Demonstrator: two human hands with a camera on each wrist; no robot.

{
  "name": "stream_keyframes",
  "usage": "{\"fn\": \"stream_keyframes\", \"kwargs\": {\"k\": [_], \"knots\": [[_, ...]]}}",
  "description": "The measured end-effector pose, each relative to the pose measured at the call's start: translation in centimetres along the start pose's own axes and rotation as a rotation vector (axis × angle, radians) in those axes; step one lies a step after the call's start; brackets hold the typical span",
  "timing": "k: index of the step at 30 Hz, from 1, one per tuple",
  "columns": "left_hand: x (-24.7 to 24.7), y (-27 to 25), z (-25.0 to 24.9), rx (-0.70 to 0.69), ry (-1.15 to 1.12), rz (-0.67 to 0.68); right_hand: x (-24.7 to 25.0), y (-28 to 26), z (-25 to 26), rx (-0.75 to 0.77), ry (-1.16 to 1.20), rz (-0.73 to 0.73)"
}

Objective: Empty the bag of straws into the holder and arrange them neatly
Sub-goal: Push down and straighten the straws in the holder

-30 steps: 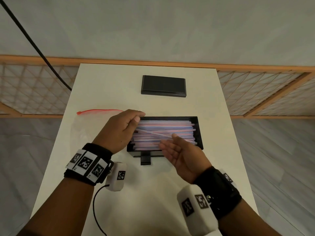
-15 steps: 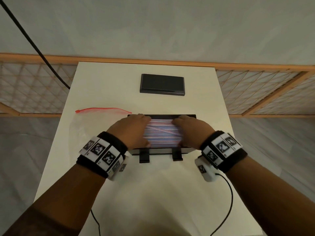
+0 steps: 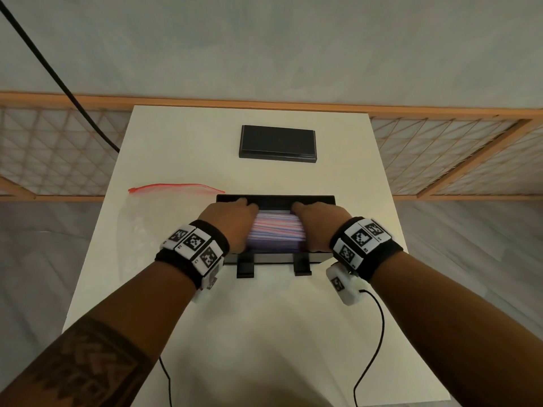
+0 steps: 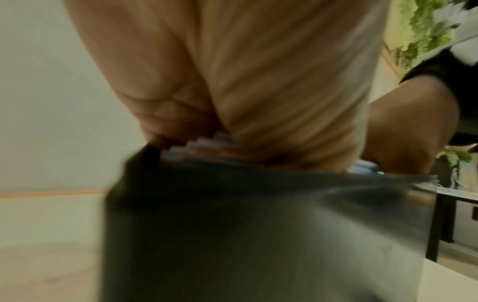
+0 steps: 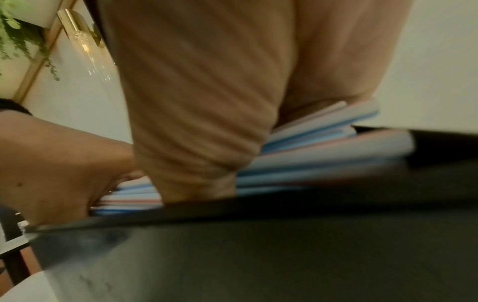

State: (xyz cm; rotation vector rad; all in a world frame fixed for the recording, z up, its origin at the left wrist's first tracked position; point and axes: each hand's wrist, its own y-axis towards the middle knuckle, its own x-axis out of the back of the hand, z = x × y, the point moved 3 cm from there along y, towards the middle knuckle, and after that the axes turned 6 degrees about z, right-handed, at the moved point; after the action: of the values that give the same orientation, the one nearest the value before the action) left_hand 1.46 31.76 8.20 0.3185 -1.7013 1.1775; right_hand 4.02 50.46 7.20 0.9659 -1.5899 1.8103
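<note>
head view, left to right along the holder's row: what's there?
Plastic bag → left hand → straws → right hand.

- Your left hand [image 3: 232, 223] and right hand [image 3: 318, 223] cover both ends of the straws [image 3: 276, 230] mid-frame.
- Holder [image 4: 258, 235] smeared by blur, lower half of both wrist views.

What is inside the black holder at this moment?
The holder contains striped straws, lying flat side by side. The left hand and right hand press on their two ends, so the ends and the holder's bottom are covered.
</note>
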Motion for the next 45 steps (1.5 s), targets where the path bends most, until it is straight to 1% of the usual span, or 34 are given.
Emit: {"fn": "stream_keyframes", "kwargs": {"k": [4,8,12,16,19,24,26,28,30,35,37,40,41,44,45], "knots": [[-0.1,-0.6,0.0,0.016,-0.036,-0.09,0.3,-0.2,0.0,-0.005,0.018,-0.074],[-0.6,-1.2,-0.2,0.043,-0.116,-0.256,0.4,-1.3,0.1,0.002,-0.018,-0.257],[-1.2,-2.0,-0.4,0.074,-0.235,-0.409,0.3,-2.4,0.5,-0.024,0.012,-0.373],[-1.7,-2.5,-0.3,0.107,-0.402,-0.474,-0.1,-2.6,1.0,-0.043,0.055,-0.41],[-2.3,-2.3,-0.3,0.083,-0.493,-0.496,-0.7,-2.4,1.2,-0.041,0.1,-0.415],[-3.8,-2.0,-0.1,0.034,-0.493,-0.429,-1.6,-2.1,0.9,-0.006,0.222,-0.453],[-4.0,-2.2,-0.1,0.021,-0.428,-0.385,-2.0,-1.9,0.6,0.025,0.291,-0.448],[-3.9,-2.5,-0.3,0.013,-0.32,-0.336,-2.5,-1.7,0.2,0.052,0.345,-0.416],[-3.9,-2.6,-0.5,0.015,-0.259,-0.32,-2.7,-1.7,0.1,0.066,0.357,-0.384],[-3.8,-2.3,-0.4,0.034,-0.224,-0.228,-1.4,-2.6,-0.1,0.135,0.433,-0.266],[-3.3,-2.5,0.0,0.028,-0.23,-0.225,-0.6,-3.1,-0.6,0.175,0.463,-0.265],[-1.3,-2.7,1.0,-0.01,-0.245,-0.253,0.7,-3.1,-1.2,0.141,0.391,-0.26],[-0.7,-2.8,1.3,-0.012,-0.229,-0.218,1.0,-2.8,-1.3,0.123,0.338,-0.237],[0.4,-2.3,2.1,0.028,-0.161,-0.005,1.3,-1.9,-0.7,0.1,0.17,-0.137],[0.5,-2.0,2.1,0.037,-0.135,0.032,1.2,-1.6,-0.6,0.095,0.113,-0.116]]}}
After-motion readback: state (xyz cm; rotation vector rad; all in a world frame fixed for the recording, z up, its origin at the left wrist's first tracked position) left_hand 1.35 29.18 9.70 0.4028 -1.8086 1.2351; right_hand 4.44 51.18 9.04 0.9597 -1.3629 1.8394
